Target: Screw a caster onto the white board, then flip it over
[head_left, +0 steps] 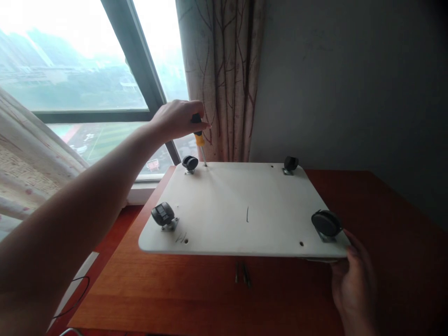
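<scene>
A white board (231,200) with rounded corners lies above the wooden table, a black caster near each corner. My left hand (182,119) is wrapped round the handle of a black and yellow screwdriver (199,138). The screwdriver's tip meets the hole at the board's far left edge, just right of the far left caster (190,163). At the near right corner, my right hand (355,275) grips the board's edge beside the near right caster (326,223). Other holes show at the board's near left, near right and far right.
Several metal screws (243,274) lie on the brown wooden table (168,294) in front of the board. A window (98,116) and curtains (224,79) stand behind and at the left. A dark cable (86,289) hangs at the lower left.
</scene>
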`<state>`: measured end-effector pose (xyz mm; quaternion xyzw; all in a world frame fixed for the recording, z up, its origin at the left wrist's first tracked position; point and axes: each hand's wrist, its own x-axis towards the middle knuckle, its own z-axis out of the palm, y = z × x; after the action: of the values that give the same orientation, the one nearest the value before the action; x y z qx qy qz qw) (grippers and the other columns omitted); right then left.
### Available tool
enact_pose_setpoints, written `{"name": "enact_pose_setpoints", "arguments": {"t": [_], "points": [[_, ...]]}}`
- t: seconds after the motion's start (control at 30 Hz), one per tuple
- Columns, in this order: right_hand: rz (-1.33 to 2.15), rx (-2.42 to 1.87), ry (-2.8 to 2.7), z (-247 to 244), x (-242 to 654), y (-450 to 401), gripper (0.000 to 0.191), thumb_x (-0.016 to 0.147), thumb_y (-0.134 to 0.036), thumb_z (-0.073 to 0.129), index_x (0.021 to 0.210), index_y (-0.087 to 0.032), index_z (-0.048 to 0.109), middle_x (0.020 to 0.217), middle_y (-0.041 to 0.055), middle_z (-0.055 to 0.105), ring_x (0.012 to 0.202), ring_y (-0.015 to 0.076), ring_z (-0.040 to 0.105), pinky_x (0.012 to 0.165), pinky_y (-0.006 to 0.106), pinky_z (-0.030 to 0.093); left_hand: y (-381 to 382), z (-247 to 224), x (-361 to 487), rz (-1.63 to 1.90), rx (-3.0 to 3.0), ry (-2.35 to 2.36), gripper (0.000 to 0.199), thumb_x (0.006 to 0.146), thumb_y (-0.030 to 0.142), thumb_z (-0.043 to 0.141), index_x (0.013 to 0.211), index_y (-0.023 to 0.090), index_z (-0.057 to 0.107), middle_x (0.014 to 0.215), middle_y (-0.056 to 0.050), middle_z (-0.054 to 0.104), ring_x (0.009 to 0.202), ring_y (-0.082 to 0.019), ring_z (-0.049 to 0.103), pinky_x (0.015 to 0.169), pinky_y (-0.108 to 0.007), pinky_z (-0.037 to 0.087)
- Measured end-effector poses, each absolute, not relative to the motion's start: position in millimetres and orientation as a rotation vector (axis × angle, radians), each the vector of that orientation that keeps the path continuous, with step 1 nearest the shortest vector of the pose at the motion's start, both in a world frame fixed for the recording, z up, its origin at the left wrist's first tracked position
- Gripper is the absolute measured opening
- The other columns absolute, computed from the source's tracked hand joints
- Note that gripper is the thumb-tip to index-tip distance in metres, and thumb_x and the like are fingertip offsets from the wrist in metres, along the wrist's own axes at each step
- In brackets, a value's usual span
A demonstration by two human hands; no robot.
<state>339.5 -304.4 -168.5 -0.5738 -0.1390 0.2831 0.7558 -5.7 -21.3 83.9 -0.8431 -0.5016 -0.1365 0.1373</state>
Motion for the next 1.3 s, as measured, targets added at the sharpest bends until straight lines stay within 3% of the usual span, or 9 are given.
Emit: {"name": "enact_pose_setpoints", "arguments": {"t": [0.07, 0.27, 0.43, 0.5, 0.7, 0.9, 1.0, 1.13, 1.3], "points": [[0.616, -1.256, -0.307, -166.9, 338.9, -304.3, 0.042, 0.078, -0.034, 0.073, 0.12, -0.026, 0.071, 0.121, -0.0023, 0.069, 0.113, 0.0166, 0.061, 0.078, 0.021, 0.051, -20.9, 84.0, -4.0, -0.356, -2.349, -1.485, 0.044, 0.091, 0.057, 0.057, 0.111, 0.02, 0.067, 0.092, -0.007, 0.067, 0.077, -0.02, 0.054, 0.07, -0.033, 0.043], [0.611, -1.257, -0.309, -163.5, 337.5, -304.1, 0.04, 0.079, -0.033, 0.071, 0.118, -0.026, 0.071, 0.12, -0.0024, 0.069, 0.111, 0.0159, 0.061, 0.075, 0.02, 0.05, -23.5, 89.1, -1.4, -0.385, -2.59, -1.493, 0.038, 0.086, 0.027, 0.058, 0.123, 0.016, 0.061, 0.105, -0.01, 0.067, 0.086, -0.019, 0.057, 0.075, -0.03, 0.045], [0.618, -1.252, -0.304, -167.4, 339.3, -304.4, 0.042, 0.078, -0.034, 0.071, 0.119, -0.026, 0.071, 0.123, -0.0018, 0.069, 0.112, 0.0169, 0.061, 0.079, 0.022, 0.051, -16.7, 94.5, -7.0, -0.165, -2.327, -1.548, 0.045, 0.09, 0.058, 0.058, 0.108, 0.018, 0.068, 0.081, -0.006, 0.06, 0.076, -0.021, 0.053, 0.073, -0.035, 0.044], [0.616, -1.249, -0.304, -168.8, 340.1, -304.3, 0.042, 0.078, -0.035, 0.073, 0.119, -0.026, 0.071, 0.123, -0.0018, 0.069, 0.113, 0.0173, 0.06, 0.08, 0.023, 0.051, -12.8, 95.5, -10.4, -0.115, -2.264, -1.605, 0.048, 0.092, 0.061, 0.053, 0.109, 0.018, 0.069, 0.079, -0.007, 0.059, 0.076, -0.022, 0.054, 0.073, -0.037, 0.045], [0.613, -1.262, -0.312, -170.5, 341.5, -303.9, 0.043, 0.078, -0.036, 0.073, 0.119, -0.026, 0.071, 0.122, -0.0014, 0.069, 0.112, 0.0182, 0.061, 0.077, 0.023, 0.051, -12.6, 93.8, -15.6, -0.303, -2.602, -1.548, 0.043, 0.09, 0.025, 0.058, 0.132, 0.016, 0.057, 0.118, -0.011, 0.064, 0.091, -0.019, 0.057, 0.081, -0.031, 0.047], [0.601, -1.248, -0.338, -173.0, 342.4, -303.9, 0.045, 0.079, -0.039, 0.073, 0.121, -0.025, 0.07, 0.125, 0.0005, 0.068, 0.115, 0.0207, 0.06, 0.079, 0.025, 0.053, -14.8, 86.6, -11.5, -0.293, -2.434, -1.474, 0.044, 0.092, 0.049, 0.06, 0.123, 0.019, 0.06, 0.102, -0.009, 0.068, 0.091, -0.026, 0.061, 0.081, -0.038, 0.048], [0.6, -1.262, -0.336, -172.4, 341.9, -304.4, 0.046, 0.079, -0.04, 0.073, 0.123, -0.025, 0.07, 0.125, 0.0011, 0.068, 0.116, 0.0213, 0.06, 0.08, 0.026, 0.053, -11.0, 83.6, -10.2, -0.33, -2.434, -1.51, 0.043, 0.085, 0.043, 0.064, 0.121, 0.021, 0.062, 0.104, -0.01, 0.067, 0.094, -0.031, 0.064, 0.08, -0.04, 0.049], [0.603, -1.284, -0.342, -171.3, 341.6, -304.7, 0.047, 0.08, -0.04, 0.071, 0.124, -0.025, 0.068, 0.128, 0.0008, 0.066, 0.117, 0.0215, 0.059, 0.078, 0.025, 0.052, -10.3, 82.5, -9.6, -0.495, -2.612, -1.482, 0.047, 0.079, 0.031, 0.064, 0.125, 0.023, 0.061, 0.11, -0.009, 0.067, 0.098, -0.028, 0.064, 0.083, -0.038, 0.05], [0.595, -1.286, -0.334, -170.3, 342.0, -303.5, 0.047, 0.078, -0.038, 0.072, 0.122, -0.024, 0.069, 0.125, 0.0014, 0.067, 0.117, 0.0225, 0.059, 0.077, 0.026, 0.052, -15.9, 86.7, -8.1, -0.434, -2.529, -1.521, 0.049, 0.081, 0.046, 0.067, 0.125, 0.026, 0.061, 0.103, -0.01, 0.067, 0.1, -0.033, 0.064, 0.083, -0.043, 0.047]]}}
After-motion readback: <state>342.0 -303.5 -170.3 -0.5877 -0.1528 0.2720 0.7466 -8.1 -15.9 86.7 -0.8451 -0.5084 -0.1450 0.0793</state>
